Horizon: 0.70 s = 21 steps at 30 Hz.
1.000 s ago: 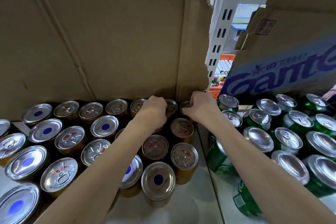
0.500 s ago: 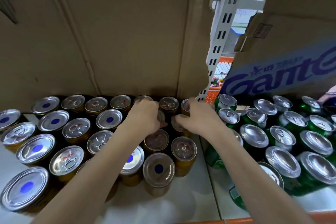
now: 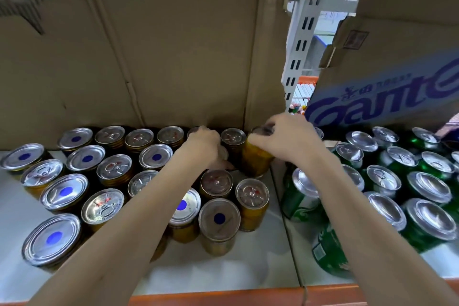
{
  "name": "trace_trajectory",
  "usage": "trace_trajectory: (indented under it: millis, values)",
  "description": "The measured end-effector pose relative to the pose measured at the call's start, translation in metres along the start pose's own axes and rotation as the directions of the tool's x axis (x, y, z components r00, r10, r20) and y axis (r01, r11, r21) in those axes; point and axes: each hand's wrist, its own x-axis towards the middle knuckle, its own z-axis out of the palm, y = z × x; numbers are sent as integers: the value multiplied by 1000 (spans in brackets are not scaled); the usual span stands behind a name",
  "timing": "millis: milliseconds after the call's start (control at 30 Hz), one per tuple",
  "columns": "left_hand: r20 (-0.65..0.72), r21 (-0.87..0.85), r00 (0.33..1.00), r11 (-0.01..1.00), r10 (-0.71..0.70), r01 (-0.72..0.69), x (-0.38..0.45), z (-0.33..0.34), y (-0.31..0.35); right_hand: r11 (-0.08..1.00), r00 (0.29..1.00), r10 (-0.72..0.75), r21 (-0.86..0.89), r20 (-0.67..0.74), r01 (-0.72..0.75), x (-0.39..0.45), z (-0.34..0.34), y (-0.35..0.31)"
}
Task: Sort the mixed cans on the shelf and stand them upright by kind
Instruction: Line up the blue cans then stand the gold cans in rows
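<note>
The right hand (image 3: pixel 285 141) grips a yellow can (image 3: pixel 255 159) by its top rim, fingers curled over the lid, just right of the frame's centre; the can looks raised above its neighbours and slightly tilted. The left hand (image 3: pixel 206 149) is curled down among the back-row cans at centre; it appears to hold one there, but the can itself is mostly hidden.

The yellow cans (image 3: pixel 218 226) stand upright in rows across the left and centre of the shelf (image 3: pixel 223 271), in front of a cardboard wall (image 3: pixel 154 52). The green cans (image 3: pixel 422 221) occupy the right side, several upright, at least two at lower right lying tilted.

Recommended procedure: keep the held can vertical, clear adjacent rims before moving sideways, and lower it squarely into a gap in the yellow group. Avoid brushing the arms against front-row cans. The tilted green cans likely require righting afterwards.
</note>
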Motion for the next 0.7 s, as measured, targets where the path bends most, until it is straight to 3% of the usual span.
trace_trajectory:
  millis: [167,333,533,700]
  values:
    - [11,-30,998,998,-62,63,4,-3,2,999,994,-20,47,-105,25,-2,-24,7]
    - [-48,-3,997,998,-63,63,2,-2,4,998,997,25,-58,-70,-29,-4,-16,13]
    - [-98,-146,995,989,6,-21,-7,-23,-8,970,998,26,-242,-54,-38,0,6,4]
    - [-199,-234,978,966,60,-107,-19,-46,-22,949,995,46,-315,86,-17,6,22,-3]
